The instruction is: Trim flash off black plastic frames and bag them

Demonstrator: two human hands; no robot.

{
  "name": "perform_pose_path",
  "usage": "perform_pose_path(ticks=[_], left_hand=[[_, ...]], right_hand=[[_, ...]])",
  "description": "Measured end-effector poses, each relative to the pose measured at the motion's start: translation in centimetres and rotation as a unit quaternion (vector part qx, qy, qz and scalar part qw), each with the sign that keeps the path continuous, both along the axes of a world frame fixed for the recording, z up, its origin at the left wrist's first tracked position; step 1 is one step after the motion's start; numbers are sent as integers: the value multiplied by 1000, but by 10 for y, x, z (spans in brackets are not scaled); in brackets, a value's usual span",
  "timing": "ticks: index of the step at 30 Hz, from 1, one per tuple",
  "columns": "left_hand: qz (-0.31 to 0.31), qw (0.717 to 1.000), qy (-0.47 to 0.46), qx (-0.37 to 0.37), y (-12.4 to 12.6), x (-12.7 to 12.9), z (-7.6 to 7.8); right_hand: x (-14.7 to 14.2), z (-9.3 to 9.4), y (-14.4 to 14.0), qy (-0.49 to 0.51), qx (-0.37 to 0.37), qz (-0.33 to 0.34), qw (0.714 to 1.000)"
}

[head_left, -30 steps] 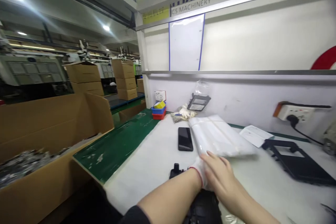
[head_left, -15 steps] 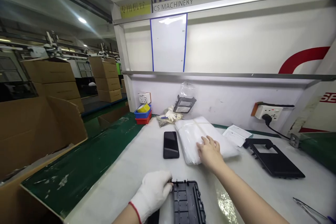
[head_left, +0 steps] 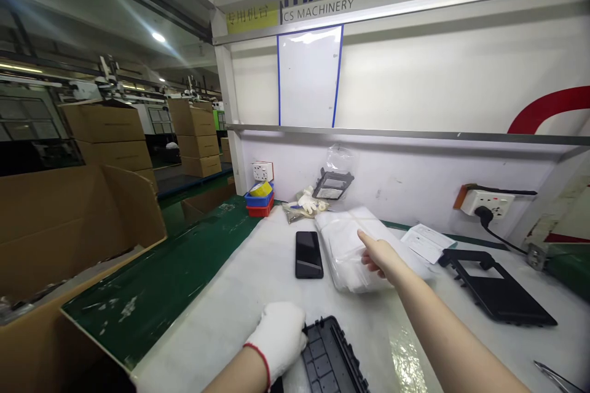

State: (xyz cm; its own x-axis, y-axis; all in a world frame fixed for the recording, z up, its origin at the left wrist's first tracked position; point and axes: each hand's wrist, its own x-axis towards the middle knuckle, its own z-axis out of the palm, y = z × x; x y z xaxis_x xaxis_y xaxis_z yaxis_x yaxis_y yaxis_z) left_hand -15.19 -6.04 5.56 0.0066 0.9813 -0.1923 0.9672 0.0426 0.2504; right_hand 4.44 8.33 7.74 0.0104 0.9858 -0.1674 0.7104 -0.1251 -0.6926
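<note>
My left hand [head_left: 279, 338], in a white glove, grips the left edge of a black ribbed plastic part [head_left: 332, 359] at the near edge of the white bench. My bare right hand [head_left: 380, 254] reaches forward onto a stack of clear plastic bags [head_left: 350, 239]. Its forefinger points out over the top bag while the other fingers curl on the stack. A black phone [head_left: 308, 254] lies flat just left of the bags.
A black frame panel [head_left: 495, 287] lies at the right, with a paper slip [head_left: 427, 242] and a wall socket [head_left: 487, 201] behind it. Small blue and red bins [head_left: 259, 201] and a bagged black part [head_left: 333, 183] stand by the back wall. An open cardboard box [head_left: 78, 221] sits left. Tweezers [head_left: 555, 376] lie at the far right.
The view swung right then back a little. My right hand moved forward onto the bag stack and now lifts with its forefinger extended. My gloved left hand keeps its hold on the black part.
</note>
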Motion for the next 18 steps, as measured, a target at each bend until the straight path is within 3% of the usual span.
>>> perform_pose_path(ticks=[4,8,10,12,15,18], left_hand=[[2,1000,-16,20,2,0,-1],[-17,997,-72,36,-11,-31,6],[-16,986,-163,26,-22,-46,11],[2,954,-299,10,-35,-55,14],[62,882,-467,4,-55,-56,14],[163,784,-598,-12,-70,-50,10]], right_hand=[[-6,4,-5,35,-41,23,998],[-7,3,-26,57,54,97,992],[-10,-1,-41,48,126,157,978],[-17,-7,-59,19,193,233,953],[-34,-20,-90,-55,254,346,902],[-52,-32,-123,-127,275,413,859]])
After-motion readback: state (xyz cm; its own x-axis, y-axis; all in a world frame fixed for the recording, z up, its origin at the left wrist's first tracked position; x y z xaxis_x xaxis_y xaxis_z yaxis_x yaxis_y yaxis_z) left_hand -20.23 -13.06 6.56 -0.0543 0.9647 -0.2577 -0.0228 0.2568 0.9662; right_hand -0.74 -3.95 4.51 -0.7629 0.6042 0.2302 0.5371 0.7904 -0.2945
